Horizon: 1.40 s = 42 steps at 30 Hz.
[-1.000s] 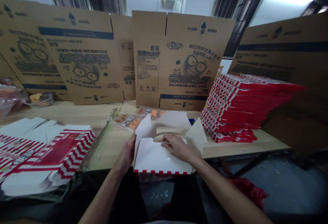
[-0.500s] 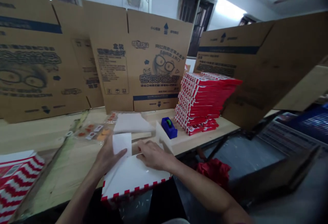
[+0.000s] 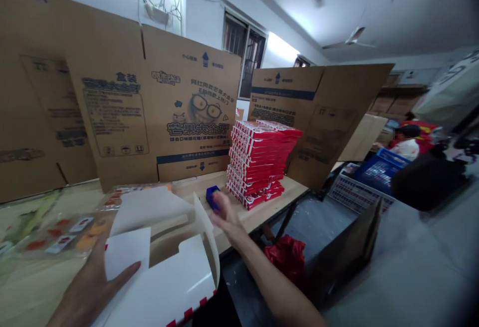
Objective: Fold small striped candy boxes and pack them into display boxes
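Note:
My left hand grips the left side of a white cardboard box with a red-checked edge, the thumb lying over a raised white flap. The box's flaps stand up and its inside is partly visible. My right hand is at a blue tape dispenser on the table, its fingers over the front part. Thumb and fingers look apart, though slightly blurred; any contact with the tape is hard to make out. Clear plastic packs with orange pieces and small labels lie left of the box.
A tall stack of red-and-white boxes stands right of the dispenser. Large printed cardboard sheets rise along the table's back. Below the table's right edge are a red bag and a brown cardboard piece. Blue crates stand farther right.
My right hand has left the box's flaps and moved forward and right to the tape dispenser. My left hand still holds the box. The view has swung to the right.

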Each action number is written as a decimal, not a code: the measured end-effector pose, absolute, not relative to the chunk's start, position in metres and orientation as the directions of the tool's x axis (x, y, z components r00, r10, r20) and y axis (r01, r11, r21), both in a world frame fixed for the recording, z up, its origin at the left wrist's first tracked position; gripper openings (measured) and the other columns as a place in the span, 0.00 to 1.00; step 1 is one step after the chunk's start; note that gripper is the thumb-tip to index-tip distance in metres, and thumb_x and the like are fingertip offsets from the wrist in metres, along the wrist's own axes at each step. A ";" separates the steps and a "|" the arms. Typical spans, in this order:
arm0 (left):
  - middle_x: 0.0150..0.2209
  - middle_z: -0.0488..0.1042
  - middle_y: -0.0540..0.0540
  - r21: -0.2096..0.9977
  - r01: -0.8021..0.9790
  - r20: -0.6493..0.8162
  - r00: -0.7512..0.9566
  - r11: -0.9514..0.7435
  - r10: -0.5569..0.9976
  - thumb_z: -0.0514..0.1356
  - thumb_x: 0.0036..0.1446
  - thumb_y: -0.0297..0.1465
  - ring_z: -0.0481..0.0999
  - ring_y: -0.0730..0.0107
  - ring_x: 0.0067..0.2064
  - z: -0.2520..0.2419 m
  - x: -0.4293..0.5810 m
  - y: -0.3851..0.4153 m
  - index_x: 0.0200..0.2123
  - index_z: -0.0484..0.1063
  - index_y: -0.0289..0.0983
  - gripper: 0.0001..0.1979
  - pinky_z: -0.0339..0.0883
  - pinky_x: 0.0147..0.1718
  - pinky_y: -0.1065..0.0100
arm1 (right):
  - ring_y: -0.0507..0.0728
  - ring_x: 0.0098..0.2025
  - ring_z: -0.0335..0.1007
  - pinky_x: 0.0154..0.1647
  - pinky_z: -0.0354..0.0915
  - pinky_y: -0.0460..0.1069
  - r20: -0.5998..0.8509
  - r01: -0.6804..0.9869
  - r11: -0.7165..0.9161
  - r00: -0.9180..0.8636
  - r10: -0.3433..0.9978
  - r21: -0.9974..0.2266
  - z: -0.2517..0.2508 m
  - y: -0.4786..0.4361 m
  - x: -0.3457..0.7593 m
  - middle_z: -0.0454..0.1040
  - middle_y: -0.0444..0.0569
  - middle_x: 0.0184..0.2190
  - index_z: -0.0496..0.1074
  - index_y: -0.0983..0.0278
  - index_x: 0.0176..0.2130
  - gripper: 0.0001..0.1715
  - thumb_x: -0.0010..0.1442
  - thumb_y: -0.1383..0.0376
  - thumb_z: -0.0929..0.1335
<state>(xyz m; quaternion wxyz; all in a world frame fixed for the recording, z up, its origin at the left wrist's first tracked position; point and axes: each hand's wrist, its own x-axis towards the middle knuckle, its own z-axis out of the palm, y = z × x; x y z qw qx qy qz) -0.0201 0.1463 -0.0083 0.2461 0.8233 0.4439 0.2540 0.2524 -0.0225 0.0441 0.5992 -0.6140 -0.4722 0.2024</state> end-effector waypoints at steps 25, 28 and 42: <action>0.64 0.58 0.34 0.868 0.391 0.109 0.452 -0.306 0.885 0.64 0.49 0.40 0.58 0.47 0.65 0.038 -0.004 0.101 0.65 0.47 0.35 0.44 0.53 0.62 0.49 | 0.65 0.51 0.71 0.54 0.65 0.59 -0.100 0.446 0.020 -0.243 0.965 -0.895 0.108 0.090 0.242 0.77 0.54 0.48 0.76 0.63 0.46 0.37 0.45 0.42 0.73; 0.65 0.56 0.35 0.896 0.325 0.123 0.474 -0.303 0.872 0.60 0.52 0.39 0.55 0.50 0.66 0.031 -0.005 0.105 0.65 0.47 0.34 0.41 0.49 0.64 0.51 | 0.69 0.60 0.62 0.60 0.58 0.62 -0.073 0.804 0.237 -0.327 0.942 -0.546 0.087 0.078 0.233 0.66 0.57 0.60 0.65 0.61 0.61 0.52 0.41 0.48 0.77; 0.61 0.64 0.37 0.984 0.180 -0.065 0.399 -0.008 0.915 0.61 0.53 0.40 0.63 0.52 0.62 0.015 -0.003 0.112 0.62 0.56 0.38 0.35 0.57 0.60 0.54 | 0.64 0.56 0.68 0.56 0.63 0.57 -0.221 0.837 0.173 -0.327 0.919 -0.519 0.084 0.074 0.257 0.69 0.59 0.57 0.56 0.64 0.65 0.50 0.53 0.45 0.69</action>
